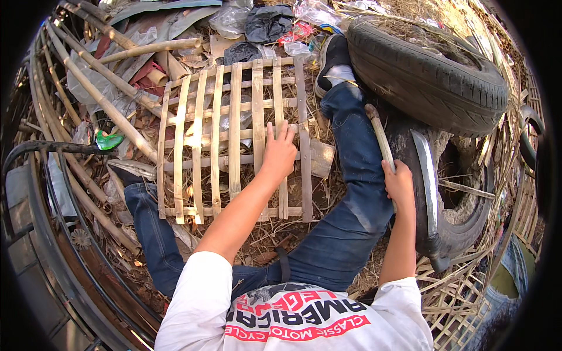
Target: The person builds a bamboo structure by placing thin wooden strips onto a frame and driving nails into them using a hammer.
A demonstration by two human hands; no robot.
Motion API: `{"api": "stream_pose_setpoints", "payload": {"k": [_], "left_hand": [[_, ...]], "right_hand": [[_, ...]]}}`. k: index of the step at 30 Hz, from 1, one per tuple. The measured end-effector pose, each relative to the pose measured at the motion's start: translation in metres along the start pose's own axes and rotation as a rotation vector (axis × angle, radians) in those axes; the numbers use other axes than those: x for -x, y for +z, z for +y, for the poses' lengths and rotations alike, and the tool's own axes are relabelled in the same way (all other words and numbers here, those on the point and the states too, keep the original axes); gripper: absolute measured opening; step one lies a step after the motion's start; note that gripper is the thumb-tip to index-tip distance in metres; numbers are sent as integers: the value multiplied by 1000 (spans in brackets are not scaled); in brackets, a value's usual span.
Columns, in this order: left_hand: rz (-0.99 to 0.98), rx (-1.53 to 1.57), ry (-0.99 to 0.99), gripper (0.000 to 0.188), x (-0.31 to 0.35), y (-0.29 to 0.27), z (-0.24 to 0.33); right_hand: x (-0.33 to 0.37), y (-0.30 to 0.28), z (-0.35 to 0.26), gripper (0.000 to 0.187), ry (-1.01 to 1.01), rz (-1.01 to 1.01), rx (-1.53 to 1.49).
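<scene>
A woven lattice of split bamboo strips (pixel 235 128) lies on the ground between my outstretched legs. My left hand (pixel 280 153) rests on the lattice toward its right side, fingers spread over the strips and gripping nothing. My right hand (pixel 399 182) is wrapped around a pale wooden stick (pixel 381 136), which points away from me over my right leg. To the right of that hand, a machete (pixel 426 181) with a bright curved blade and a dark handle leans against a tyre (pixel 462 237).
Another tyre (pixel 424 73) rests at the upper right, beside my right shoe. Long bamboo poles (pixel 105 105) lie at the left, near a black metal frame (pixel 35 146). Plastic scraps (pixel 269 23) litter the far ground. More woven bamboo (pixel 456 292) is at the lower right.
</scene>
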State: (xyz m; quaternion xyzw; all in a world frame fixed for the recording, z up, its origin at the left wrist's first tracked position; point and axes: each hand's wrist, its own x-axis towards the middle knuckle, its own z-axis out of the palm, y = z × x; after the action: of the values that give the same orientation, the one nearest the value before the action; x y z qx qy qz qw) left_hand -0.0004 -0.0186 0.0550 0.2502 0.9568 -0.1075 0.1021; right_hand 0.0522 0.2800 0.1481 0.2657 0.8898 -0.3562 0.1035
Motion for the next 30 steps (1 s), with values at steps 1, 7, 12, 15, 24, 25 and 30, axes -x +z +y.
{"api": "stream_pose_setpoints", "payload": {"k": [1, 7, 12, 15, 24, 25, 30], "left_hand": [[-27, 58, -7, 31, -1, -2, -2], [49, 334, -88, 28, 11, -46, -16], [255, 667, -52, 22, 38, -120, -62], [332, 711, -4, 22, 62, -166, -103], [377, 1118, -85, 18, 121, -227, -202], [380, 1173, -85, 19, 125, -227, -209], [405, 1147, -23, 23, 136, -225, -215]], "right_hand": [[0, -2, 0, 42, -19, 11, 34], [-7, 0, 11, 41, -111, 49, 7], [-3, -1, 14, 40, -225, 136, 39], [-6, 0, 15, 39, -198, 102, 35], [-4, -4, 12, 37, -177, 87, 51], [-5, -2, 13, 37, -195, 86, 42], [-7, 5, 16, 37, -155, 63, 3]]}}
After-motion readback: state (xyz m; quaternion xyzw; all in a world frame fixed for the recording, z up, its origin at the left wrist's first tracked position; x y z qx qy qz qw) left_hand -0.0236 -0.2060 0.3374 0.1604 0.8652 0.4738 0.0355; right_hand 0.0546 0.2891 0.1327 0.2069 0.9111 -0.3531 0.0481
